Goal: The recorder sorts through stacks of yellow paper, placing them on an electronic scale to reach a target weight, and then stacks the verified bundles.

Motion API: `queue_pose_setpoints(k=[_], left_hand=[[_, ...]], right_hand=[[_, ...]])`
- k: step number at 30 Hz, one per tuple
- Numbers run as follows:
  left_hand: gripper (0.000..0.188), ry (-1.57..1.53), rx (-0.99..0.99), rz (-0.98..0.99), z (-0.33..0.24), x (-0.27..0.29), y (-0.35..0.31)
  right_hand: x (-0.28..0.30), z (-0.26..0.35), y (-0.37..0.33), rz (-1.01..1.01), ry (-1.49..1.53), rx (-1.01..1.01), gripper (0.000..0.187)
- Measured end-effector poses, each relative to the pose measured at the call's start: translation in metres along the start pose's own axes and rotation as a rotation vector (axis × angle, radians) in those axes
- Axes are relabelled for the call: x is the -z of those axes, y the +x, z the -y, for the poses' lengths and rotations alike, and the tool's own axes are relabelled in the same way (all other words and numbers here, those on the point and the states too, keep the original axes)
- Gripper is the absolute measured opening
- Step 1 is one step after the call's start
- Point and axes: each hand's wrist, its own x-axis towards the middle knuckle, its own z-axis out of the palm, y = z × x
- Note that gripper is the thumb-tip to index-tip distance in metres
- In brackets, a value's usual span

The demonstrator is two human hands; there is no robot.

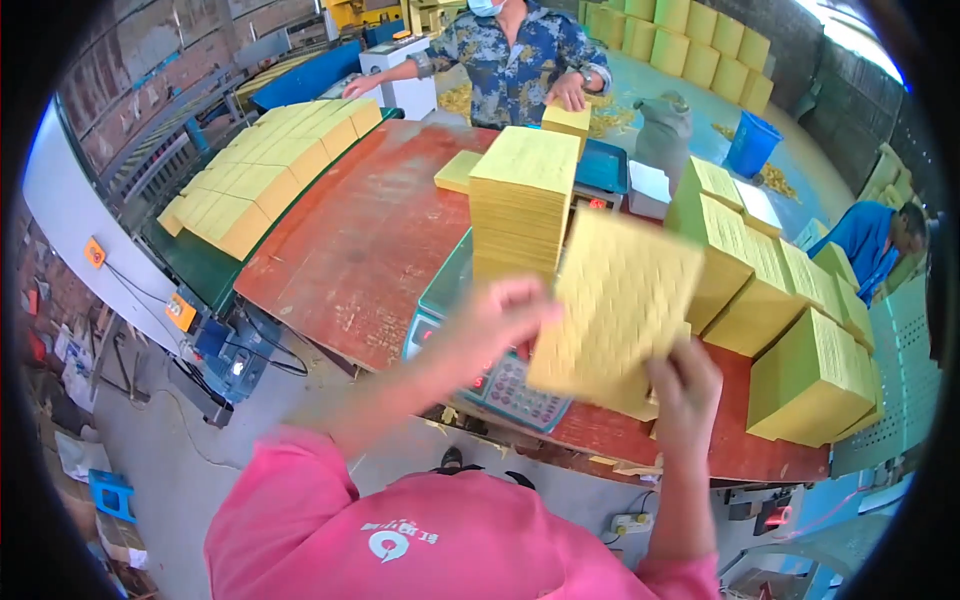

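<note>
My right hand (688,385) grips the lower right corner of a yellow paper sheet or thin stack (620,300), tilted in front of me. Its face is bumpy and slightly blurred. My left hand (500,325), smeared by motion, has its fingertips by the left edge of this paper; I cannot tell whether they press on it. Behind it, a tall stack of yellow paper (520,210) stands on a teal counting scale (440,300). The scale's keypad and red digits show below my left hand. More yellow paper lies partly hidden under the raised piece.
On the red table (350,240), several yellow paper blocks (815,370) stand at the right. Paper bundles (270,180) cover a green conveyor at the left. Across the table, a co-worker (510,60) rests a hand on a smaller stack (568,118) by a second scale (602,165). Another person bends at far right.
</note>
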Motion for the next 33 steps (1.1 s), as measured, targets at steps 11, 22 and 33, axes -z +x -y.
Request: queue_pose_setpoints(k=[11,22,33], left_hand=[[0.025,0.231,0.038,0.054,-0.056,0.158,0.197],[0.028,0.332,0.055,0.172,-0.028,0.165,0.208],[0.03,0.408,-0.129,0.132,-0.013,0.158,0.21]], right_hand=[[-0.11,0.014,0.224,-0.038,0.155,0.006,0.046],[-0.118,-0.007,0.212,-0.188,-0.063,0.056,0.038],[-0.126,-0.006,0.198,-0.295,-0.255,0.133,0.034]])
